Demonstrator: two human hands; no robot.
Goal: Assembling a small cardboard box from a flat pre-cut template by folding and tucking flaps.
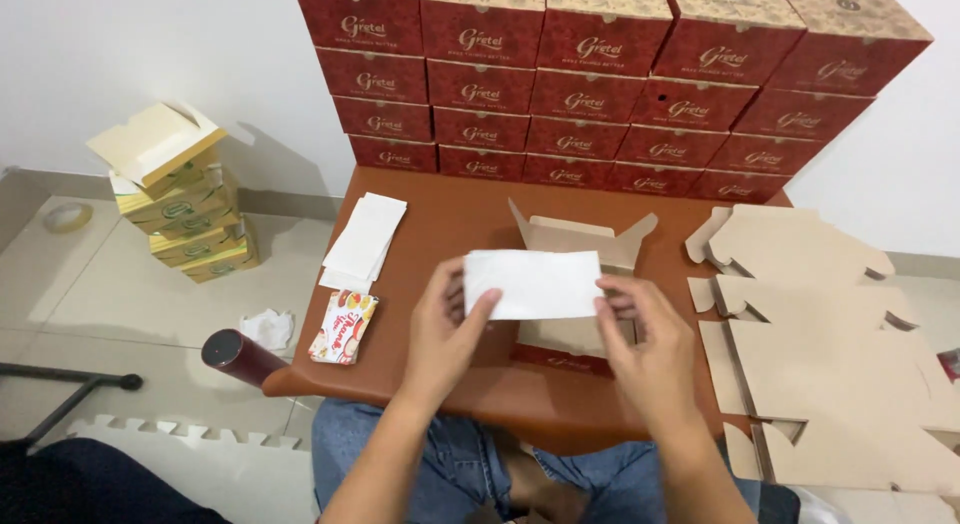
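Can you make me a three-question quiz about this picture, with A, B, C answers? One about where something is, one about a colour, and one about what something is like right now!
1. Where is the pile of white paper sheets?
A. On the brown table, to the left of the hands
B. On top of the red boxes
C. On the floor by the yellow boxes

2. What colour are the boxes stacked along the wall?
A. Blue
B. Red
C. Green

3. How is the box under the hands right now?
A. Closed and taped
B. Squashed flat
C. Open, flaps standing up

Answers:
1 A, the pile lies on the tabletop left of the left hand.
2 B, every stacked box has red sides.
3 C, its flaps stick up behind the white sheet that the left hand and the right hand hold.
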